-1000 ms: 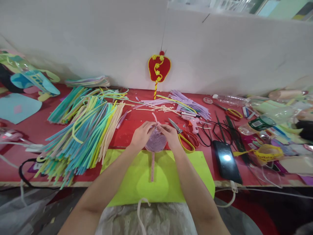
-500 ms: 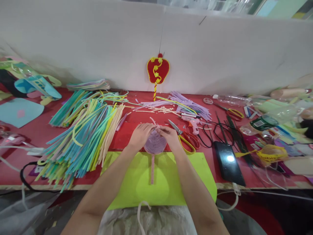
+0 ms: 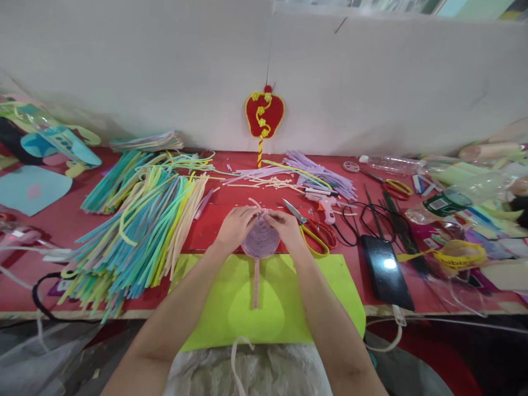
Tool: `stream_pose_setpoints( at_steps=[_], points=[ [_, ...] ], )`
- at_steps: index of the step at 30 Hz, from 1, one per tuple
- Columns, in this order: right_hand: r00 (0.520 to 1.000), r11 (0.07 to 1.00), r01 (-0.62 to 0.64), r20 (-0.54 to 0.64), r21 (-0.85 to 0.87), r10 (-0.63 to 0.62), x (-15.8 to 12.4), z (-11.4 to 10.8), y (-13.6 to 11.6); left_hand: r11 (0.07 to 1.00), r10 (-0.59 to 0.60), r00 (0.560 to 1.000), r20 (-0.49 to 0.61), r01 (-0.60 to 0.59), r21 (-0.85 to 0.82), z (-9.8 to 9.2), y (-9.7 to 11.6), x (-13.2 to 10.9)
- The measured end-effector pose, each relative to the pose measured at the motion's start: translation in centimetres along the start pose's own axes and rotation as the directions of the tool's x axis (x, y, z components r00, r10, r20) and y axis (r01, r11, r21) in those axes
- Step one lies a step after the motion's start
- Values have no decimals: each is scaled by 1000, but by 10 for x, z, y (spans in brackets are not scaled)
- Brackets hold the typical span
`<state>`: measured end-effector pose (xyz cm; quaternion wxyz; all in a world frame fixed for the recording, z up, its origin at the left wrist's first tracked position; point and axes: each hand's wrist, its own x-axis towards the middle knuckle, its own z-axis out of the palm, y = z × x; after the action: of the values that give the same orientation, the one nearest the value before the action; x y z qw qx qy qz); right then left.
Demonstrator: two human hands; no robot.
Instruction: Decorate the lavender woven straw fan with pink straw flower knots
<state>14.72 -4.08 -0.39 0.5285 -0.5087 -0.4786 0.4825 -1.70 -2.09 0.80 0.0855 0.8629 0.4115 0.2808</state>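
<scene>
Red table (image 3: 58, 220), lilac fan (image 3: 259, 239), top between left grip (image 3: 237, 225), right grip (image 3: 287, 226)

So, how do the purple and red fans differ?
The purple fan is held in the left hand and right hand; the red fan is upright, untouched. The purple fan's handle is pinkish, the red fan's is striped red and yellow. Both have broad heads on thin handles.

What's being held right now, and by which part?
The purple fan, by its far edge, opposite the handle: left hand and right hand both pinch there.
</scene>
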Motion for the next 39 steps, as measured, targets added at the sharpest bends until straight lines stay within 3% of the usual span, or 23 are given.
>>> stream_pose_setpoints(
  at_steps=[11, 24, 32, 39],
  points=[
    [999, 996, 41, 37, -73, -39, 2, -5, 1, 998, 46, 999, 6, -46, 43, 6, -6, 0],
    [990, 994, -84, 115, 76, 75, 5, -11, 6, 974, -49, 998, -49, 37, -224, 12, -10, 1],
    [990, 963, -143, 28, 229, 140, 2, 0, 6, 998, -1, 998, -64, -3, -70, 11, -3, -2],
    [989, 950, -131, -27, 283, 144, -1, 6, 8, 999, 6, 999, -46, -8, -45, 9, -3, -2]
  ],
)
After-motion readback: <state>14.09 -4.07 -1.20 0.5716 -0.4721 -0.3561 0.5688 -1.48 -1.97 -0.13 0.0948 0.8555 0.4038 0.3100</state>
